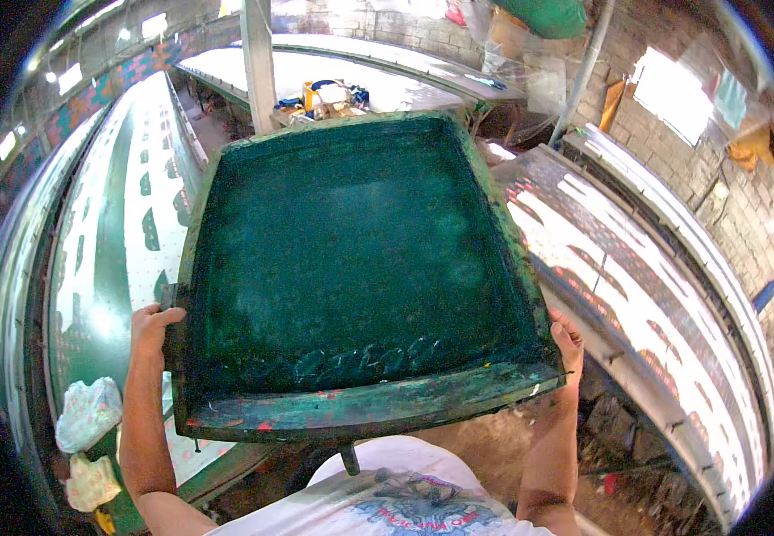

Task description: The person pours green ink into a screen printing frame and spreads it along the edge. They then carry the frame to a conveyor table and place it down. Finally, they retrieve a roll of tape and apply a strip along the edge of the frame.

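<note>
I carry a large screen printing frame [351,406] in front of my body, with its dark green, ink-stained mesh [342,241] facing up. Wet-looking ink streaks lie along the mesh's near edge. At the frame's left side, my left hand [156,323] is closed around a small dark block-like handle [172,308], the thumb on top. My right hand [567,344] grips the right side near the front corner, and its inner fingers are partly hidden by the frame. A dark peg [349,460] sticks out below the front rail, close to my shirt.
To the left runs a long printing table [83,295] with green-patterned white fabric. Crumpled cloths [89,414] lie at its near end. On the right, another long table [637,295] bears dark-patterned fabric. A post [260,67] and a pile of items [324,96] stand beyond the frame.
</note>
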A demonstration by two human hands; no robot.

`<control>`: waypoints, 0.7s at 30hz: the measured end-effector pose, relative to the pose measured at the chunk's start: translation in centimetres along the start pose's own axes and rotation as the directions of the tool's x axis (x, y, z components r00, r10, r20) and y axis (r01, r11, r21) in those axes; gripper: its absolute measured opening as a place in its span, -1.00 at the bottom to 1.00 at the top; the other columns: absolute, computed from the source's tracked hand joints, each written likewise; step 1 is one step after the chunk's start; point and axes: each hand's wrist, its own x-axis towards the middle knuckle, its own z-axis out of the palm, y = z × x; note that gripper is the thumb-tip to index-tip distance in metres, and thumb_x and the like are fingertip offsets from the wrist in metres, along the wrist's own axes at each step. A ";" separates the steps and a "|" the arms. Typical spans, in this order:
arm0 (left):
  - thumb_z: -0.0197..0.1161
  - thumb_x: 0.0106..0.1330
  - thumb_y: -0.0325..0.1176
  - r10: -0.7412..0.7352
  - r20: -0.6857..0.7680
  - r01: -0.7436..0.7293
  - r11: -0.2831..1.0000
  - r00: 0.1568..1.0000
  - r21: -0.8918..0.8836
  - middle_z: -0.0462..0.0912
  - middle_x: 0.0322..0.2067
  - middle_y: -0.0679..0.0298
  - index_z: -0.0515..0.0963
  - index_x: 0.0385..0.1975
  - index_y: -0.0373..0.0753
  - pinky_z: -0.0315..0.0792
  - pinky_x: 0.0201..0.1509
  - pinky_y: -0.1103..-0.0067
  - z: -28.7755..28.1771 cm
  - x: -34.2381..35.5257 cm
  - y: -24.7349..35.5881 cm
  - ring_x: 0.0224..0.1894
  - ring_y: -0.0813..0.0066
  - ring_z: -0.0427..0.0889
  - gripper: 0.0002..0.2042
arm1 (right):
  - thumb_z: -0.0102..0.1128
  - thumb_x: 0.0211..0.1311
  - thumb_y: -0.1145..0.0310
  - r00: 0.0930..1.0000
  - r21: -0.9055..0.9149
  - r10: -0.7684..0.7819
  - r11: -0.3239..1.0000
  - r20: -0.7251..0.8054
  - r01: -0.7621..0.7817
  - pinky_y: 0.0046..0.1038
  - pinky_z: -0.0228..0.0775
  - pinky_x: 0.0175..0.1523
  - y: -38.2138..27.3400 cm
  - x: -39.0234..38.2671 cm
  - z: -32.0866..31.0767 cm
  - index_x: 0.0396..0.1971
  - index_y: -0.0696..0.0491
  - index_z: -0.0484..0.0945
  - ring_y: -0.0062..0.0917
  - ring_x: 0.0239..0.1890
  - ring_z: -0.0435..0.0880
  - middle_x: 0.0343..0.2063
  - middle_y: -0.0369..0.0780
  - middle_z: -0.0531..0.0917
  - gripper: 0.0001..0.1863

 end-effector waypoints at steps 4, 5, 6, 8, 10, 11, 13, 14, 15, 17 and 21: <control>0.47 0.14 -0.46 -0.019 -0.002 0.019 0.999 1.000 0.036 0.79 -0.43 0.20 0.78 -0.29 -0.39 0.58 -0.40 0.42 5.4 3.7 -0.1 -0.51 0.39 0.73 -0.82 | 0.48 0.44 0.35 0.995 0.016 0.005 1.000 0.095 -0.006 -0.32 0.77 0.02 -1.8 7.3 2.0 0.12 0.19 0.78 -0.42 -0.11 0.88 -0.05 -0.14 0.88 -0.65; 0.47 0.14 -0.46 -0.025 0.004 0.025 0.999 1.000 0.026 0.79 -0.43 0.20 0.78 -0.29 -0.39 0.58 -0.39 0.42 6.5 4.5 0.1 -0.51 0.39 0.73 -0.82 | 0.47 0.46 0.35 0.996 -0.024 -0.013 1.000 0.089 0.016 -0.32 0.76 0.05 -1.6 9.3 1.7 0.14 0.19 0.78 -0.42 -0.09 0.88 -0.04 -0.14 0.88 -0.64; 0.46 0.14 -0.46 -0.031 0.007 0.031 0.999 0.999 0.016 0.79 -0.43 0.20 0.78 -0.29 -0.39 0.58 -0.39 0.42 7.6 5.3 0.2 -0.51 0.40 0.73 -0.82 | 0.46 0.46 0.34 0.997 -0.012 0.007 1.000 0.079 -0.007 -0.32 0.76 0.06 -1.8 11.3 1.7 0.13 0.19 0.78 -0.41 -0.10 0.88 -0.04 -0.13 0.88 -0.65; 0.47 0.13 -0.45 -0.052 -0.040 0.054 0.997 0.998 0.048 0.76 -0.46 0.23 0.77 -0.31 -0.39 0.55 -0.39 0.44 10.1 6.2 1.6 -0.52 0.43 0.70 -0.83 | 0.44 0.48 0.34 0.996 0.030 0.072 0.997 0.053 -0.074 -0.33 0.76 0.07 -1.3 14.6 1.9 0.13 0.20 0.77 -0.39 -0.11 0.89 -0.05 -0.13 0.88 -0.66; 0.48 0.13 -0.44 -0.044 -0.081 0.051 0.995 0.996 0.084 0.75 -0.47 0.24 0.77 -0.32 -0.39 0.53 -0.40 0.45 12.2 6.9 3.1 -0.52 0.45 0.69 -0.83 | 0.41 0.49 0.35 0.997 0.007 0.034 0.999 0.071 -0.034 -0.31 0.74 0.11 1.0 18.3 -0.3 0.14 0.21 0.76 -0.38 -0.08 0.87 -0.02 -0.10 0.87 -0.65; 0.49 0.13 -0.44 -0.043 -0.103 0.054 0.993 0.994 0.105 0.75 -0.48 0.25 0.77 -0.32 -0.39 0.52 -0.41 0.45 13.6 7.0 3.6 -0.52 0.46 0.68 -0.83 | 0.42 0.47 0.35 0.993 0.035 0.045 0.998 0.114 -0.049 -0.30 0.73 0.13 0.8 19.7 0.2 0.14 0.22 0.76 -0.38 -0.07 0.87 -0.01 -0.09 0.87 -0.64; 0.51 0.13 -0.43 -0.038 -0.141 0.058 0.988 0.989 0.144 0.74 -0.48 0.26 0.77 -0.33 -0.38 0.51 -0.42 0.46 16.3 7.6 5.1 -0.52 0.48 0.67 -0.83 | 0.39 0.50 0.35 0.981 0.078 0.028 0.996 0.190 -0.043 -0.28 0.72 0.15 1.7 23.3 -0.6 0.17 0.26 0.73 -0.36 -0.05 0.86 0.03 -0.05 0.85 -0.62; 0.50 0.14 -0.42 -0.038 -0.149 0.058 0.990 0.988 0.127 0.75 -0.47 0.25 0.77 -0.31 -0.39 0.52 -0.42 0.46 16.8 8.3 5.2 -0.52 0.46 0.68 -0.81 | 0.38 0.50 0.35 0.972 0.086 0.046 0.994 0.232 -0.067 -0.27 0.73 0.15 2.4 25.6 -1.2 0.19 0.26 0.72 -0.37 -0.05 0.86 0.03 -0.05 0.85 -0.61; 0.50 0.16 -0.42 -0.039 -0.157 0.056 0.992 0.987 0.109 0.75 -0.46 0.24 0.76 -0.28 -0.39 0.53 -0.41 0.46 17.5 9.0 4.9 -0.53 0.45 0.69 -0.80 | 0.37 0.51 0.35 0.959 0.092 0.063 0.992 0.275 -0.092 -0.27 0.73 0.15 3.0 27.9 -1.8 0.20 0.27 0.71 -0.37 -0.05 0.86 0.03 -0.05 0.85 -0.60; 0.51 0.16 -0.43 -0.014 -0.164 0.024 0.998 0.986 0.058 0.78 -0.44 0.23 0.77 -0.21 -0.43 0.56 -0.40 0.46 19.0 9.9 5.6 -0.52 0.44 0.70 -0.76 | 0.36 0.54 0.30 0.953 0.100 0.053 0.991 0.299 -0.086 -0.25 0.74 0.14 4.3 31.3 -1.3 0.23 0.27 0.68 -0.37 -0.05 0.86 0.02 -0.06 0.85 -0.57; 0.51 0.18 -0.45 0.021 -0.228 -0.014 0.999 0.973 0.034 0.80 -0.40 0.21 0.76 -0.17 -0.44 0.59 -0.38 0.46 23.5 9.4 9.2 -0.50 0.43 0.72 -0.74 | 0.40 0.52 0.20 0.940 0.074 0.065 0.993 0.335 -0.095 -0.30 0.74 0.12 6.8 40.0 -2.4 0.24 0.26 0.67 -0.42 -0.06 0.86 0.01 -0.09 0.85 -0.51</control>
